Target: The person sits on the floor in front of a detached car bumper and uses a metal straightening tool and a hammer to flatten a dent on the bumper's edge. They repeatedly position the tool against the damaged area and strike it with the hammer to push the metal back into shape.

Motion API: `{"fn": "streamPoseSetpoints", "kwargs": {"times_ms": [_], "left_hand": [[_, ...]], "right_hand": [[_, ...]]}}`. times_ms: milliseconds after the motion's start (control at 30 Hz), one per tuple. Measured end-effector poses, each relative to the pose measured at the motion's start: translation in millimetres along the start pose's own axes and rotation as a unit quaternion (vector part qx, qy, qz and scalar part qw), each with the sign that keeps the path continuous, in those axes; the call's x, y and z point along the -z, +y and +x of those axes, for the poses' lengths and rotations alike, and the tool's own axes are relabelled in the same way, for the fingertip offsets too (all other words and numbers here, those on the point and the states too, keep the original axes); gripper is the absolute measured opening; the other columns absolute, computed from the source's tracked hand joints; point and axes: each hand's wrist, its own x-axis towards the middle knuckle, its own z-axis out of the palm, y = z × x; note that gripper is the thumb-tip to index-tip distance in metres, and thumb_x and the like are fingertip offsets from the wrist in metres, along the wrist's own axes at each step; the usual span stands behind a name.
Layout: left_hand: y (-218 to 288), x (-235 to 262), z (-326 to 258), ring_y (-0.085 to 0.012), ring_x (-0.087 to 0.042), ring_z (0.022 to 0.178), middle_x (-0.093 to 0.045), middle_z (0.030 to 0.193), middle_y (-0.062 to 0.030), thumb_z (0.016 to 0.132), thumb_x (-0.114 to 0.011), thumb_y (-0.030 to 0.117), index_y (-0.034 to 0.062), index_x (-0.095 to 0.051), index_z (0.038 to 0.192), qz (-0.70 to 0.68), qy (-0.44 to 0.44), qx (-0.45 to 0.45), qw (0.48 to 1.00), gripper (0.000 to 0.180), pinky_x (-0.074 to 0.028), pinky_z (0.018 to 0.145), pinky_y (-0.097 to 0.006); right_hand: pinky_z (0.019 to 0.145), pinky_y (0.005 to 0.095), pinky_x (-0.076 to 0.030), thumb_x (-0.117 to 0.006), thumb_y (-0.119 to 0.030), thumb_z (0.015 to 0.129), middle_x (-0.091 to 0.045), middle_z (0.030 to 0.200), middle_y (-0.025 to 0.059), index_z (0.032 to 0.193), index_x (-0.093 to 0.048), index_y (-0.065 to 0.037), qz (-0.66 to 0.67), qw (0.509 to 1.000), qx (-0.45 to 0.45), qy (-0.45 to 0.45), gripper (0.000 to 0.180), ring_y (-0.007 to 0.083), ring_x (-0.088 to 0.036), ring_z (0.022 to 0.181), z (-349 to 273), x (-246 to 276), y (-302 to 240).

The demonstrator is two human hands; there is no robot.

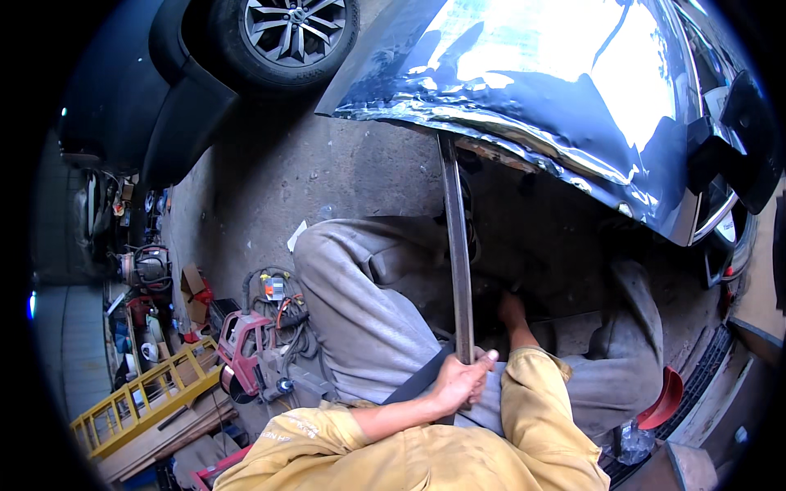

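Left hand (458, 383) clamps its fingers round a metal bar (459, 254) below a dented panel (524, 82) — right hand's (512, 311) fingers, shadowed, I cannot tell.

Head cam, left of a fisheye pair: looks steeply down from head height, close over legs (360, 278) and metal bar (457, 254); floor (319, 164) and car panel (532, 90) farther out. Very wide, edges bowed.

On my feed I get hard glare off the car panel (540, 82), highlights blown white; deep shadow under it, detail round the R hand (512, 309) v. murky. L of pic dim. Centre fairly sharp; edges bend w/ fisheye, corners black.
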Motion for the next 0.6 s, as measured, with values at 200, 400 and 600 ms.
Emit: {"fn": "streamPoseSetpoints", "kwargs": {"times_ms": [200,400,600], "left_hand": [[0,32,-15,-0.0069,-0.035,0.038,-0.038,0.053,0.0041,0.097,-0.064,0.035,0.0086,-0.046,0.082,0.060,0.040,-0.093,0.993,0.035,-0.031,0.035,-0.025],[45,77,-60,-0.0050,-0.031,0.037,-0.036,0.053,0.0049,0.097,-0.064,0.033,0.0114,-0.043,0.074,0.077,-0.096,-0.041,0.992,0.038,-0.027,0.035,-0.024],[61,132,-38,-0.0054,-0.037,0.038,-0.038,0.053,0.0044,0.095,-0.067,0.038,0.0120,-0.043,0.073,0.223,-0.080,-0.094,0.967,0.042,-0.030,0.034,-0.026]], "right_hand": [[0.092,0.0508,-0.052,-0.065,-0.031,0.085,-0.066,0.110,0.0271,0.114,-0.064,-0.003,0.000,0.988,-0.021,0.153,0.041,0.0418,-0.063,0.110,-4,29,-11],[0.099,0.0466,-0.049,-0.067,-0.026,0.081,-0.062,0.121,0.0304,0.121,-0.062,0.006,0.066,0.969,-0.083,0.223,0.051,0.0421,-0.058,0.118,13,118,-45],[0.081,0.0429,-0.055,-0.064,-0.013,0.076,-0.067,0.105,0.0244,0.123,-0.057,0.009,0.256,0.927,-0.119,0.246,0.052,0.0367,-0.068,0.095,-64,169,-133]]}}
